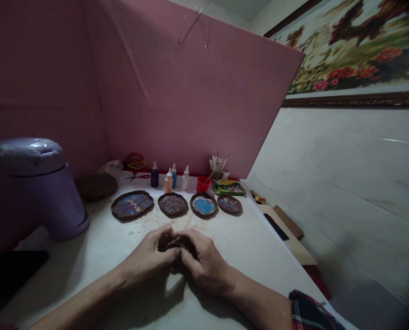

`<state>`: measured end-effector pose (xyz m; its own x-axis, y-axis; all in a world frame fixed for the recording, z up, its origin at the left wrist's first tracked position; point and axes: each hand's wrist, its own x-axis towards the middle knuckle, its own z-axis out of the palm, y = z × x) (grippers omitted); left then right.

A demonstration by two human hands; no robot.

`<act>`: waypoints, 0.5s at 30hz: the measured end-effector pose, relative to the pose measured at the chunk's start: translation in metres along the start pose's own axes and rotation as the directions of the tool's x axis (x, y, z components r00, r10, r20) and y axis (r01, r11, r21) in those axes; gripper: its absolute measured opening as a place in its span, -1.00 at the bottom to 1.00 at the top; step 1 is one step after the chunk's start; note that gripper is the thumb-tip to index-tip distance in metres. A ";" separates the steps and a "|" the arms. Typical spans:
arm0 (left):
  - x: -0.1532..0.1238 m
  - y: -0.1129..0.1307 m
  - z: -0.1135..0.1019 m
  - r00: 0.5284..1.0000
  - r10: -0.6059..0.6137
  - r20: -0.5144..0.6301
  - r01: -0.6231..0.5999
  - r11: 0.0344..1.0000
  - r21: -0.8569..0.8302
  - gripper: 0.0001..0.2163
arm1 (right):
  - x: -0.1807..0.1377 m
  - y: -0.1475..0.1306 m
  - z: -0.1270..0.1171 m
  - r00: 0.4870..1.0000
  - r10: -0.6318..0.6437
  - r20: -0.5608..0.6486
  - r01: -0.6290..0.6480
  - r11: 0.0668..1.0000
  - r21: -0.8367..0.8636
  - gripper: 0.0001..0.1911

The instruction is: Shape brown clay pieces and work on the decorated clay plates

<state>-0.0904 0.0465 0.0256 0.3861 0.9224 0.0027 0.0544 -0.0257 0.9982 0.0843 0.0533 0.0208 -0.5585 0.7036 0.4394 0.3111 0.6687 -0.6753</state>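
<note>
Both hands meet over the front middle of the white table (249,256), fingers curled round a small lump of brown clay (177,245). My left hand (158,247) pinches it from the left between thumb and fingers. From the other side my right hand (206,261) grips it the same way. Most of the clay is hidden by the fingers, so its full shape cannot be made out. Just beyond the hands lie several flat brown clay dishes with painted insides: a large one (132,205), a speckled one (173,205), a bright blue one (203,206) and a small one (229,204).
A tall purple container (58,197) stands at left beside a big dark clay lump (97,185). Small paint bottles (168,182), red-handled scissors (137,176), a red cup (203,184) with a brush and a green packet (229,188) line the back, before a pink board (190,91).
</note>
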 end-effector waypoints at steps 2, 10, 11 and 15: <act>0.000 -0.002 0.000 1.000 0.004 -0.004 -0.004 1.000 0.004 -0.89 | 0.000 0.000 -0.001 1.000 -0.003 0.002 0.003 1.000 -0.002 -0.71; 0.002 0.002 0.003 0.998 0.010 -0.054 -0.009 1.000 0.028 -0.86 | 0.000 -0.001 -0.001 0.999 -0.032 0.023 0.033 0.999 -0.029 -0.69; 0.002 0.002 0.003 0.998 0.009 -0.062 -0.007 1.000 0.025 -0.86 | 0.000 -0.001 -0.001 0.999 -0.035 0.027 0.036 0.999 -0.032 -0.69; 0.003 -0.001 0.003 0.999 -0.003 -0.049 0.002 0.999 -0.032 -0.87 | -0.001 0.000 0.001 0.999 -0.037 0.026 0.038 0.999 -0.038 -0.69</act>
<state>-0.0861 0.0482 0.0243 0.3405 0.9403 0.0024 0.0252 -0.0116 0.9996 0.0844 0.0522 0.0203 -0.5893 0.6720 0.4485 0.3187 0.7034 -0.6353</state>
